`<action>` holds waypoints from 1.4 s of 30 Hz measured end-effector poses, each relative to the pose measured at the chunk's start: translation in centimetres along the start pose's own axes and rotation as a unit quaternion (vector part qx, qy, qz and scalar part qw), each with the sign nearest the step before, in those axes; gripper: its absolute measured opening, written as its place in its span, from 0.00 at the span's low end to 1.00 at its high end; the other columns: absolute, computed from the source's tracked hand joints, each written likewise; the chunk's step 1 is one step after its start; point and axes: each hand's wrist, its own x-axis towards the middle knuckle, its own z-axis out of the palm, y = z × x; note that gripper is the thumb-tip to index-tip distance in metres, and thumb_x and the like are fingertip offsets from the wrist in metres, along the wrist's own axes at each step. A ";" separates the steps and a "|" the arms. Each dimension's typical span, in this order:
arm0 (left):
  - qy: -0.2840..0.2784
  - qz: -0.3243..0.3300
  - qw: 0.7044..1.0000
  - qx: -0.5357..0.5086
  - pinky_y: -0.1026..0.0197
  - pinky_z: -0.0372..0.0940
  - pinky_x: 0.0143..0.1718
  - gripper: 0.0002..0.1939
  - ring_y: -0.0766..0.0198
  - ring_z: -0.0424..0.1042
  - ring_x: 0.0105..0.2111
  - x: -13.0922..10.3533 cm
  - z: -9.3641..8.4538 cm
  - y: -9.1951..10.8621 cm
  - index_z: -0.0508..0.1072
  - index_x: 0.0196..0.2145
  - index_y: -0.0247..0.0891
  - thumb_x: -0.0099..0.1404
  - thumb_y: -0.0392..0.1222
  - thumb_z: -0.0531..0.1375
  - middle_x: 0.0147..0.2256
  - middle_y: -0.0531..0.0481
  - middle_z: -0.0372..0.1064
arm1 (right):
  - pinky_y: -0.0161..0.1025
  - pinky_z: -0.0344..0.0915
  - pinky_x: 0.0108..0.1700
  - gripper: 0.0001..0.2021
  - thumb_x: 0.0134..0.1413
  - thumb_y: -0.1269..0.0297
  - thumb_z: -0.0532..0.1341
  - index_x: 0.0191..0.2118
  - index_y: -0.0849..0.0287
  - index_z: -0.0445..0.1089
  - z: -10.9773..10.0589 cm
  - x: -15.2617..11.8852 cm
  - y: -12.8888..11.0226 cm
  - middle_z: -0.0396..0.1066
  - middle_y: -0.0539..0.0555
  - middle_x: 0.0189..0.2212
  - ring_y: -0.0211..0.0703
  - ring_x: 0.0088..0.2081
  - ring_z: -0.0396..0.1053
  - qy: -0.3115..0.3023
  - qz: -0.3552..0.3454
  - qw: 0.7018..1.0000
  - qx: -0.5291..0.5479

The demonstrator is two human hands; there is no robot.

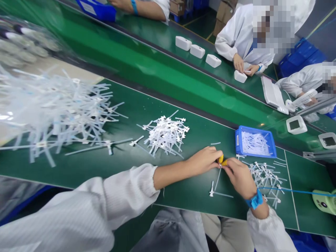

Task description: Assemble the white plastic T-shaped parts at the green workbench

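My left hand (206, 160) and my right hand (238, 175) meet above the green table (181, 190), fingertips pinched together on a small white plastic piece with a thin translucent strip (217, 179) hanging down from it. Yellow finger covers show on both hands. The fingers hide most of the piece. Just below, a similar white piece with strips (211, 190) lies loose on the table. Right of my right hand spreads a pile of such pieces (265, 176). A denser pile (168, 134) lies beyond my left forearm.
A blue bin (237, 145) of short strips stands behind my right hand. A large heap of stripped pieces (60, 108) fills the left. A blue cord (291, 189) runs from my right wristband toward a green device (324, 202). Co-workers sit across the green belt (157, 75), near white boxes (197, 51).
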 end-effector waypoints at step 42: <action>0.012 0.014 1.000 -0.025 0.59 0.66 0.44 0.07 0.57 0.73 0.42 0.0 -0.2 -0.2 0.73 0.42 0.40 0.72 0.41 0.68 0.39 0.50 0.74 | 0.55 0.73 0.61 0.13 0.76 0.68 0.55 0.55 0.53 0.76 2.5 -4.2 -1.9 0.79 0.61 0.52 0.54 0.56 0.76 0.250 0.087 0.958 0.106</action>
